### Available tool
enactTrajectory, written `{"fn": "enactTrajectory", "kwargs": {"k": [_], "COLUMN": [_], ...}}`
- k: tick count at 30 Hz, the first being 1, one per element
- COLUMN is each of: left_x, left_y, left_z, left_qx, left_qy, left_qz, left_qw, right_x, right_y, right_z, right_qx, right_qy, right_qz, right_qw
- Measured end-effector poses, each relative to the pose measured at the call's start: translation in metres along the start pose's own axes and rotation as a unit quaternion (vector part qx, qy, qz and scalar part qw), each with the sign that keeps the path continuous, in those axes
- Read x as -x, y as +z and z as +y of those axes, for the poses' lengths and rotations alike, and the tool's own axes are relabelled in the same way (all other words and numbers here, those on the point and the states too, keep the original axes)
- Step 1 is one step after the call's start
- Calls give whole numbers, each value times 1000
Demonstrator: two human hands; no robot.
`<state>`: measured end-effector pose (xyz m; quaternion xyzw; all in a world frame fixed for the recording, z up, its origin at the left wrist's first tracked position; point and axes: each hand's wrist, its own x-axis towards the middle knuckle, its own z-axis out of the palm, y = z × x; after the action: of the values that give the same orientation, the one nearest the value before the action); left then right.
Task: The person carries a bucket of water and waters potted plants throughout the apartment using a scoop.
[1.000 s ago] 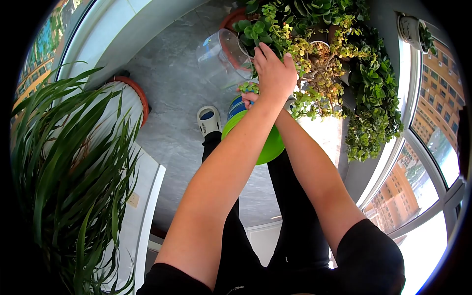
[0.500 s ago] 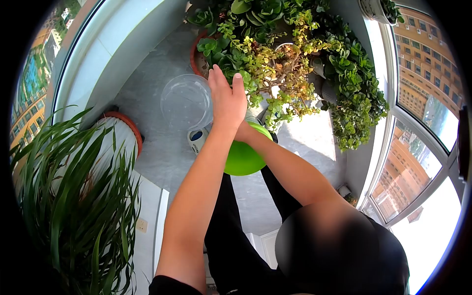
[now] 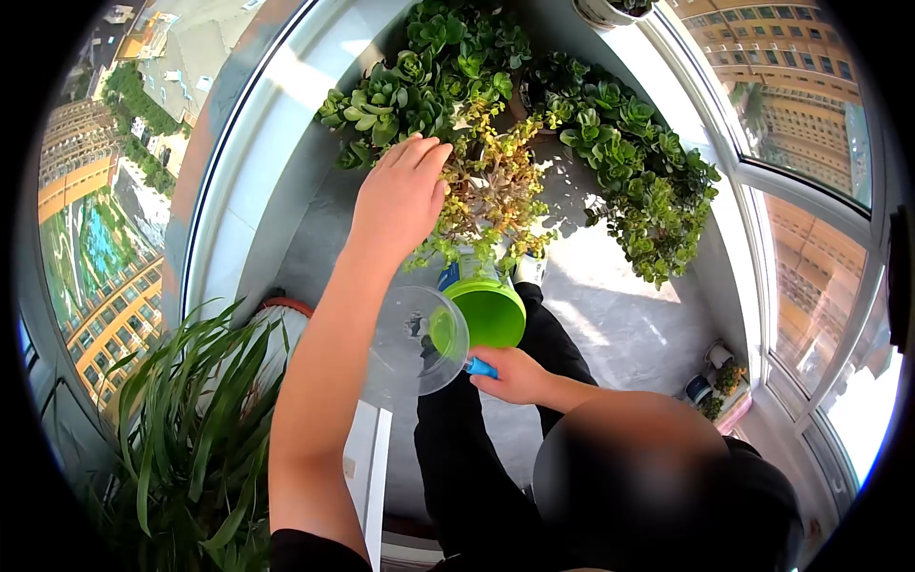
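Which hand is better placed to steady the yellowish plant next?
Probably the left hand: it is up beside the yellowish plant, while the right hand is lower, near the green bucket, holding a blue handle.

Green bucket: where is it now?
In the head view, near the centre: the green bucket is just below the yellowing plant, above the right hand, and right of the clear plastic container, which partly overlaps it in the picture.
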<state>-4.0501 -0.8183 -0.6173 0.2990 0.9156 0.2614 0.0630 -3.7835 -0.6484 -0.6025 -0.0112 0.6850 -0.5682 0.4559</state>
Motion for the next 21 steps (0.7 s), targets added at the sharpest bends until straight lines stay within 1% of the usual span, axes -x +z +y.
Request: {"fn": "enactTrajectory", "kwargs": {"k": [2,3,4,5,6,7,8,9,10,11,12,14,15,16,18,19,20,21], "left_x": [-47,-68,-87,-107,-115,-124,-136,-145,-133,-131,-131,-134,-129,-112,-102,-90,-79,-72], "left_y": [38,64,87,101,124,133,138,141,148,157,149,128,121,111,105,102,102,103], "left_z": [-19,-35,-49,-53,-72,-81,-91,-101,-113,-121,-114,-102,-107,-119,-131,-145,-158,-164], "left_qx": [-63,-112,-163,-212,-221,-226,-234,-268,-301,-332,-332,-339,-334,-339,-335,-336,-318,-299], "left_qy": [81,92,102,71,65,48,31,20,15,-1,-1,-66,-75,-54,-38,-36,-24,-9], "left_qz": [-25,-85,-143,-249,-251,-278,-298,-307,-343,-355,-354,-431,-449,-431,-429,-432,-381,-330], "left_qw": [994,986,971,942,940,933,925,913,890,874,874,834,825,834,838,836,868,895], "right_x": [27,36,46,51,58,64,65,67,66,59,60,51,41,18,1,-22,-43,-48], "right_y": [-30,-45,-60,-76,-92,-125,-141,-139,-160,-167,-171,-192,-195,-202,-205,-207,-210,-207], "right_z": [-16,-19,-20,-18,-17,-24,-18,-8,-15,-6,-5,-19,-19,-26,-32,-35,-35,-30], "right_qx": [-12,4,6,13,16,34,55,54,37,43,58,33,29,-20,-32,-65,-91,-73], "right_qy": [22,10,8,18,31,11,27,3,39,6,-26,40,24,31,37,49,60,29], "right_qz": [38,56,55,88,119,163,172,196,226,249,264,251,283,320,324,335,345,363], "right_qw": [999,998,998,996,992,986,983,979,973,968,963,967,958,947,945,939,932,929]}}
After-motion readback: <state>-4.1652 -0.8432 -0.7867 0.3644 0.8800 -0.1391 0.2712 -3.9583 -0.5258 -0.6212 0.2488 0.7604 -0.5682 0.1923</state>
